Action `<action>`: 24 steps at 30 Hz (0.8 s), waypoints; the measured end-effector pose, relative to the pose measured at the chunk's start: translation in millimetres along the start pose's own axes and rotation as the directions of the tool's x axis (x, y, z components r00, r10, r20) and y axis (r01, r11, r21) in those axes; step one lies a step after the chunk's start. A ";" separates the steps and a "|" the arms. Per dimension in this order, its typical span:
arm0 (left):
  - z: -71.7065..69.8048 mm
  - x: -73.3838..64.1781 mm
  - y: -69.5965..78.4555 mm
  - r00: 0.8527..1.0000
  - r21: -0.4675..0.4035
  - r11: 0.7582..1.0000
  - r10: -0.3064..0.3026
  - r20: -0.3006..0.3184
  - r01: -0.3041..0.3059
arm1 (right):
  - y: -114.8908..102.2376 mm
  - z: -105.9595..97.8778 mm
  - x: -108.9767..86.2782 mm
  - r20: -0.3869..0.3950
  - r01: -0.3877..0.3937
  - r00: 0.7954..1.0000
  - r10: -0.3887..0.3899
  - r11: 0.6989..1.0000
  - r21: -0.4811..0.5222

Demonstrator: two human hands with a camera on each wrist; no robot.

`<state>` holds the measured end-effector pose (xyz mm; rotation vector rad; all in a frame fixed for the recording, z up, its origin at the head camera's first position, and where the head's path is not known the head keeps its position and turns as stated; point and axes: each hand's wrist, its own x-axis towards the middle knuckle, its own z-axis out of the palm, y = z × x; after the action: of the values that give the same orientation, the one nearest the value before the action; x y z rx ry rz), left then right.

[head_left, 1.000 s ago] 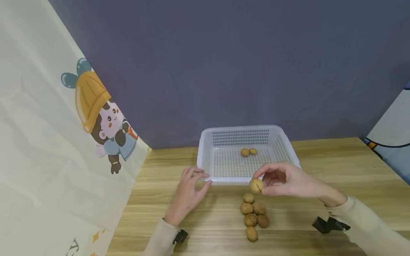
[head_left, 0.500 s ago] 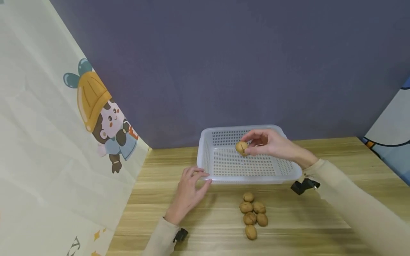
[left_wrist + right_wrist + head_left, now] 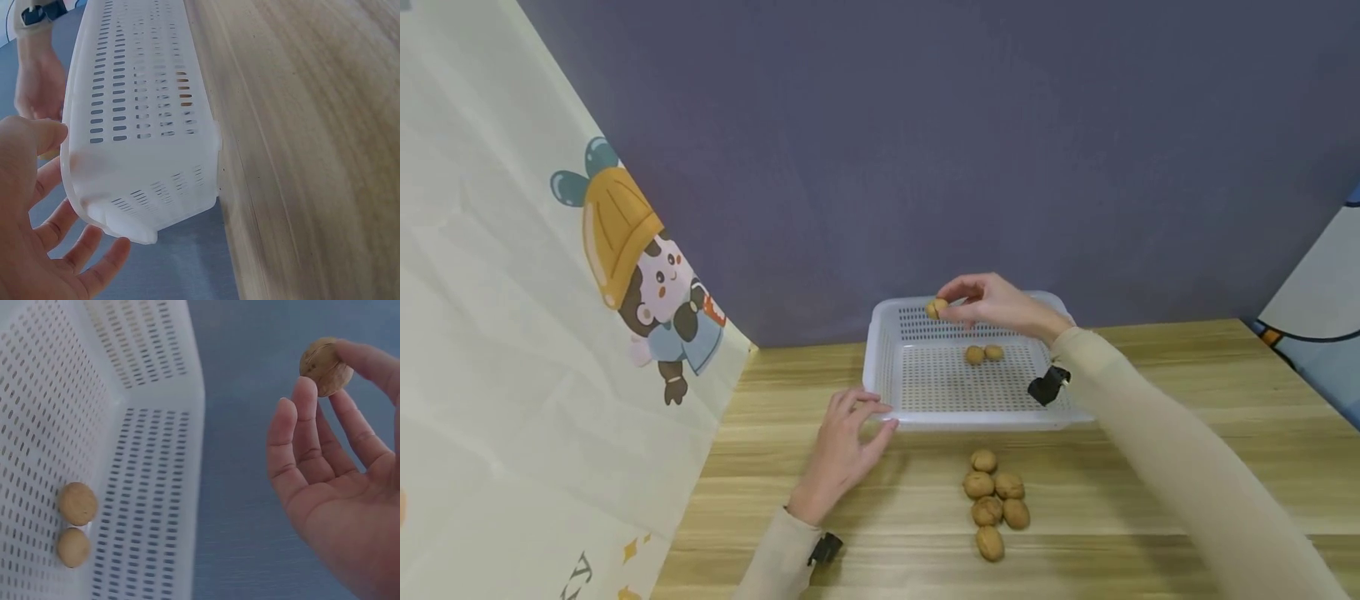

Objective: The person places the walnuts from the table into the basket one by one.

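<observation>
My right hand [image 3: 996,302] pinches a walnut [image 3: 936,308] between thumb and fingertips, raised over the back part of a white perforated plastic basket [image 3: 985,418]. In the right wrist view the held walnut [image 3: 325,365] appears beside the basket wall. Two walnuts [image 3: 974,355] lie together on the basket floor. At the basket's near left corner, my left hand [image 3: 842,450] holds the rim, thumb at the front and fingers around the corner, as the left wrist view shows on the basket [image 3: 137,162]. Several more walnuts [image 3: 987,511] lie on the table in front of the basket.
The wooden table [image 3: 760,467] meets a dark blue-grey backdrop [image 3: 925,167] just behind the basket. A white sheet [image 3: 490,292] with a cartoon figure borders the left side, and another printed sheet [image 3: 1315,292] stands at the far right.
My right hand has carried the walnut from just above the front rim, across the basket, to its back left. The left hand keeps its place at the corner.
</observation>
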<state>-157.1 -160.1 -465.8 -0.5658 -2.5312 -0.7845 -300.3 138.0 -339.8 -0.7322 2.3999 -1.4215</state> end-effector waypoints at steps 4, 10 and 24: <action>0.7 1.1 0.2 1.000 0.004 1.000 0.009 -0.008 -0.009 | 14.4 3.3 12.9 -0.041 -0.035 0.998 0.037 0.998 0.053; -0.1 0.8 1.3 1.000 0.013 1.000 0.011 -0.014 -0.010 | 38.9 10.4 25.2 -0.084 -0.095 0.991 0.104 0.989 0.112; -1.9 0.5 0.4 1.000 0.028 0.999 0.017 -0.015 -0.017 | 71.1 30.9 38.9 -0.039 -0.245 0.968 0.248 0.968 0.057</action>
<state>-156.8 -160.8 -463.9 -0.5694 -2.5159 -0.7435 -339.4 122.2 -415.5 -0.3754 2.3794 -1.4048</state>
